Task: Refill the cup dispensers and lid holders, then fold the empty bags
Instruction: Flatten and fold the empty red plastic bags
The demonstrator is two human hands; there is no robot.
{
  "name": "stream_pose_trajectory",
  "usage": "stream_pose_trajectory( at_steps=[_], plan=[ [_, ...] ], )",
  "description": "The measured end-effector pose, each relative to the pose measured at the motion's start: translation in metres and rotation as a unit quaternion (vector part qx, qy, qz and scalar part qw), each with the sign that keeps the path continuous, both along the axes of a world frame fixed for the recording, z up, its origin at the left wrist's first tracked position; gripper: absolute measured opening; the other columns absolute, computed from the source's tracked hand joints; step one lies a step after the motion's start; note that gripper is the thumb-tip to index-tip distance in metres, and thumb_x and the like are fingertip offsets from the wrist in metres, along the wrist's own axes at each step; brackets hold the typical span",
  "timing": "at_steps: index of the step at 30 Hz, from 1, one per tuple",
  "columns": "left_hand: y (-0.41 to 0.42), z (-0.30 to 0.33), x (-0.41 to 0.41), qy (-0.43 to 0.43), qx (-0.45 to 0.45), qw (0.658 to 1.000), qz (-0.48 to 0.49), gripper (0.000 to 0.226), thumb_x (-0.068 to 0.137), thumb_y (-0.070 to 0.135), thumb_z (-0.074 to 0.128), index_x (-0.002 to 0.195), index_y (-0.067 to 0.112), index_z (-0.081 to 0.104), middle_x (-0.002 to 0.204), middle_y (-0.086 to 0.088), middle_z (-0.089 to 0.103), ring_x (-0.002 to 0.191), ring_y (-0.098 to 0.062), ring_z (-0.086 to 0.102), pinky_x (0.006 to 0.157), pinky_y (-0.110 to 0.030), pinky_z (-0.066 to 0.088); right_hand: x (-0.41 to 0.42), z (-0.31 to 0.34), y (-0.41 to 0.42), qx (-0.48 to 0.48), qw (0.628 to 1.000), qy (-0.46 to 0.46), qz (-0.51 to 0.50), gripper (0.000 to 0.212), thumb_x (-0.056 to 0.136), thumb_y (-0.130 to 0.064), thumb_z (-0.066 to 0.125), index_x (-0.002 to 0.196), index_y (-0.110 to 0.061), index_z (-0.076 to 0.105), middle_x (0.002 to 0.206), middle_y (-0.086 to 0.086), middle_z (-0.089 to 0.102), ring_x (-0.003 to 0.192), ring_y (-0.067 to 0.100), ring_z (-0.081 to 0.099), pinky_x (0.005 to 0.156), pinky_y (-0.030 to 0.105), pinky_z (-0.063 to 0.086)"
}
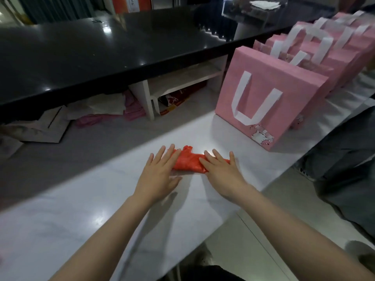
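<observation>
A red plastic bag (187,161), already folded into a short crumpled strip, lies near the middle of a white marble-patterned counter (67,218), its long axis running left to right. The left hand (160,171) rests flat on the bag's left end, fingers straight and slightly spread, fingertips pointing toward the far side. The right hand (221,171) lies flat on the bag's right end in the same manner, fingers extended and spread; neither hand curls around the plastic. The two hands sit apart, with the uncovered, wrinkled middle of the bag showing between them. Both forearms reach in from the near edge, bare to the frame's border.

To the far right of the bag stands a pink paper gift bag (267,102) with a white flat handle folded down against its front face and a small printed figure at its lower right corner. Behind it, further pink bags with white handles (328,47) stand in a row receding to the far right, blurred. On the far side, a glossy black countertop (97,51) spans the scene above the white counter; beneath its overhang is a white shelf unit (182,78), with loose papers and pink sheets (105,108) piled to its left. At right, beyond the counter edge, dark grey fabric (349,159) lies over a pale tiled floor
</observation>
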State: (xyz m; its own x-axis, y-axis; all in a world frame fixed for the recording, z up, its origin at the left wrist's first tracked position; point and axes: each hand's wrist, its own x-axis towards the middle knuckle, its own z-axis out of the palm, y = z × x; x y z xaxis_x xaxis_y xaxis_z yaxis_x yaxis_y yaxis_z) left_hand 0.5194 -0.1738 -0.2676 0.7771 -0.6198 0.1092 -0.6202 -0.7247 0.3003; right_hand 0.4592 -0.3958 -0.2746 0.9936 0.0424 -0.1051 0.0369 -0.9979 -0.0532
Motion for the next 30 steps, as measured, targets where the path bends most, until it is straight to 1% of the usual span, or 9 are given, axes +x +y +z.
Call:
stream_pose_trajectory(
  at_steps=[2, 5, 9, 11, 15, 22, 25, 27, 30],
  plan=[
    [0.017, 0.009, -0.004, 0.000, -0.049, 0.998, 0.031, 0.073, 0.093, 0.041, 0.051, 0.151, 0.030, 0.010, 0.155, 0.013, 0.000, 0.145, -0.011, -0.002, 0.115, -0.032, -0.004, 0.010, 0.011, 0.009, 0.019, 0.999, -0.037, 0.006, 0.050, 0.099, -0.030, 0.035, 0.148, -0.027, 0.025, 0.158, -0.002, 0.018, 0.147, 0.024, 0.004, 0.111, 0.060, -0.008],
    [0.051, 0.022, -0.015, -0.007, -0.092, 0.993, 0.077, 0.068, 0.093, 0.033, 0.053, 0.150, 0.029, 0.018, 0.156, 0.010, 0.010, 0.147, -0.017, 0.008, 0.116, -0.033, 0.000, 0.027, 0.031, 0.036, 0.079, 0.991, -0.093, 0.050, 0.046, 0.096, -0.026, 0.042, 0.142, -0.028, 0.040, 0.152, -0.007, 0.035, 0.146, 0.022, 0.012, 0.114, 0.052, -0.008],
    [0.106, 0.040, -0.035, -0.044, -0.150, 0.980, 0.122, 0.060, 0.091, 0.025, 0.058, 0.146, 0.025, 0.034, 0.153, 0.008, 0.022, 0.144, -0.020, 0.022, 0.116, -0.040, 0.021, 0.048, 0.056, 0.095, 0.175, 0.967, -0.119, 0.142, 0.038, 0.093, -0.018, 0.052, 0.131, -0.021, 0.056, 0.141, -0.004, 0.050, 0.141, 0.020, 0.029, 0.116, 0.039, 0.007],
    [0.137, 0.049, -0.046, -0.068, -0.163, 0.971, 0.161, 0.059, 0.089, 0.027, 0.054, 0.145, 0.023, 0.036, 0.153, 0.007, 0.029, 0.143, -0.018, 0.024, 0.115, -0.040, 0.021, 0.057, 0.064, 0.134, 0.201, 0.952, -0.126, 0.192, 0.035, 0.091, -0.016, 0.057, 0.126, -0.017, 0.061, 0.135, 0.001, 0.056, 0.137, 0.023, 0.037, 0.113, 0.036, 0.018],
    [0.200, 0.063, -0.070, -0.108, -0.163, 0.948, 0.253, 0.059, 0.088, 0.026, 0.053, 0.144, 0.020, 0.038, 0.151, 0.004, 0.032, 0.141, -0.017, 0.025, 0.115, -0.039, 0.018, 0.067, 0.074, 0.221, 0.237, 0.925, -0.089, 0.283, 0.033, 0.093, -0.017, 0.056, 0.125, -0.016, 0.061, 0.133, 0.000, 0.057, 0.134, 0.021, 0.039, 0.109, 0.022, 0.019],
    [0.296, 0.082, -0.122, -0.157, -0.140, 0.884, 0.417, 0.054, 0.089, 0.015, 0.060, 0.141, 0.016, 0.044, 0.149, -0.001, 0.037, 0.142, -0.018, 0.023, 0.116, -0.042, 0.019, 0.065, 0.092, 0.352, 0.236, 0.872, -0.056, 0.425, 0.037, 0.094, -0.026, 0.054, 0.131, -0.025, 0.055, 0.137, -0.008, 0.052, 0.133, 0.011, 0.036, 0.104, 0.012, 0.016],
    [0.319, 0.086, -0.150, -0.172, -0.134, 0.852, 0.476, 0.051, 0.087, 0.019, 0.055, 0.138, 0.014, 0.049, 0.146, -0.004, 0.043, 0.139, -0.018, 0.028, 0.114, -0.043, 0.023, 0.060, 0.098, 0.389, 0.281, 0.839, -0.076, 0.460, 0.049, 0.087, -0.018, 0.063, 0.134, -0.023, 0.051, 0.138, -0.004, 0.049, 0.130, 0.012, 0.036, 0.104, 0.013, 0.019],
    [0.330, 0.084, -0.170, -0.171, -0.127, 0.829, 0.518, 0.050, 0.087, 0.015, 0.059, 0.137, 0.014, 0.050, 0.145, -0.004, 0.044, 0.139, -0.022, 0.032, 0.114, -0.048, 0.026, 0.059, 0.101, 0.413, 0.286, 0.826, -0.095, 0.477, 0.062, 0.084, -0.011, 0.065, 0.140, -0.025, 0.043, 0.142, -0.002, 0.042, 0.133, 0.015, 0.033, 0.107, 0.019, 0.024],
    [0.343, 0.081, -0.201, -0.164, -0.120, 0.797, 0.569, 0.053, 0.086, 0.011, 0.065, 0.136, 0.016, 0.050, 0.145, -0.003, 0.044, 0.139, -0.023, 0.033, 0.115, -0.047, 0.025, 0.063, 0.103, 0.450, 0.166, 0.832, -0.109, 0.518, 0.075, 0.087, -0.004, 0.059, 0.148, -0.033, 0.026, 0.157, 0.003, 0.019, 0.145, 0.024, 0.014, 0.114, 0.037, 0.025]
  ],
)
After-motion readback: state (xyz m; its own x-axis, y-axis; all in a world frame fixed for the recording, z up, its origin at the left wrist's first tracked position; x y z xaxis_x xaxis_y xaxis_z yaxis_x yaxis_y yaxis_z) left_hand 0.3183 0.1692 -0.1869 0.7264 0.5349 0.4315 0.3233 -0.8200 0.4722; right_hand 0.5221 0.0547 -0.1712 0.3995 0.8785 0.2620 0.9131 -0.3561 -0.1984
